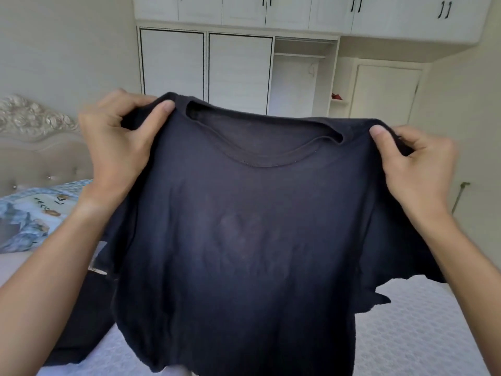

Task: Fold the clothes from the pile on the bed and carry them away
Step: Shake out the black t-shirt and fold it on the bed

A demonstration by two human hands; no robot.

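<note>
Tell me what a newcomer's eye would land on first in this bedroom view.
First the dark T-shirt, held up spread across the middle of the view above the bed. The left hand and right hand each pinch a shoulder beside the neckline. Behind stands a white wardrobe with one open compartment, and a floral pillow lies at far left.

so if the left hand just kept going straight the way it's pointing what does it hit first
The left hand grips the dark t-shirt at one shoulder and points up and away, toward the white wardrobe's sliding doors. Nothing shows between them, so the doors would likely come first, though depth is hard to judge here.
</note>
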